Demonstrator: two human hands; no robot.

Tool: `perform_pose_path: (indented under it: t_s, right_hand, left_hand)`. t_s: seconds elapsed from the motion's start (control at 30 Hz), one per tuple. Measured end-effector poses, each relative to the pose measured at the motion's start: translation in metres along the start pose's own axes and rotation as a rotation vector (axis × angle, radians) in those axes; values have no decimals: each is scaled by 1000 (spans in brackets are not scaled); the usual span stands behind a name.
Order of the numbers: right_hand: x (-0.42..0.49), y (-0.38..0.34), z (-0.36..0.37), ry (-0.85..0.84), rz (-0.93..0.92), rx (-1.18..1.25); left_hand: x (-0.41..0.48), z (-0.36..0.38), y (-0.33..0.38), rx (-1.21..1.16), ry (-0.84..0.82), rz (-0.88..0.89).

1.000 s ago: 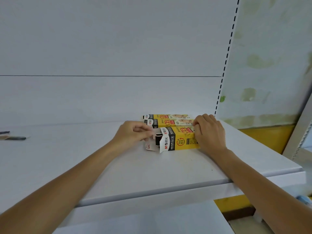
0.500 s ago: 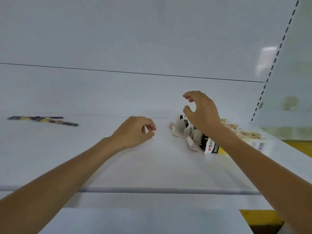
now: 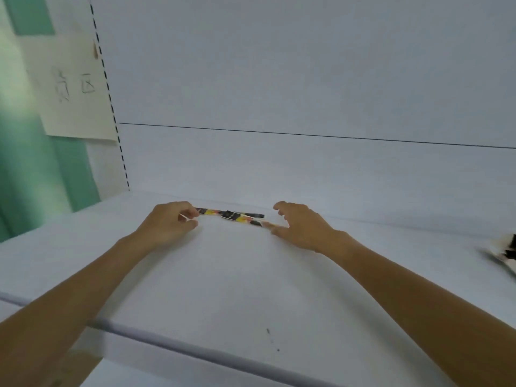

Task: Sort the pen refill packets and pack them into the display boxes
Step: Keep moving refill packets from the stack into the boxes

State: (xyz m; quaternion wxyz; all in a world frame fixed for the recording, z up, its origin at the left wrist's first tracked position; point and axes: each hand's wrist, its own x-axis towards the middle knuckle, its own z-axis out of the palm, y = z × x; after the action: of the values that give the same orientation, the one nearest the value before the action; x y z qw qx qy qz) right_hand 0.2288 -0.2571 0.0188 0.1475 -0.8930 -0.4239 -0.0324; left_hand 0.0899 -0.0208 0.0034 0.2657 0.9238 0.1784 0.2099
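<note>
Several thin pen refill packets, black, yellow and red, lie flat in a row near the back of the white shelf. My left hand sits at their left end, its loosely curled fingertips just touching the nearest packet. My right hand is at their right end with spread fingers, and one fingertip rests on the last packet. Neither hand has lifted a packet. At the far right edge, the white and black flaps of a display box show, blurred.
The shelf's white back panel rises just behind the packets. A perforated upright and a paper sign stand at the left, with a green wall beyond. The shelf's front lip runs below my forearms.
My view swung left, away from the yellow display boxes. Both hands left the boxes and moved across the shelf to the loose packets, one hand at each end.
</note>
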Motion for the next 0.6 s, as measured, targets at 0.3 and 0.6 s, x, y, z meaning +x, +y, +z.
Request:
perform_pose_path:
  t_s: [0.3, 0.6]
  right_hand:
    - [37, -31, 21, 50, 83, -85]
    - [32, -26, 3, 212, 183, 113]
  left_hand:
    - [64, -4, -42, 149, -148, 136]
    - [80, 6, -32, 104, -280, 326]
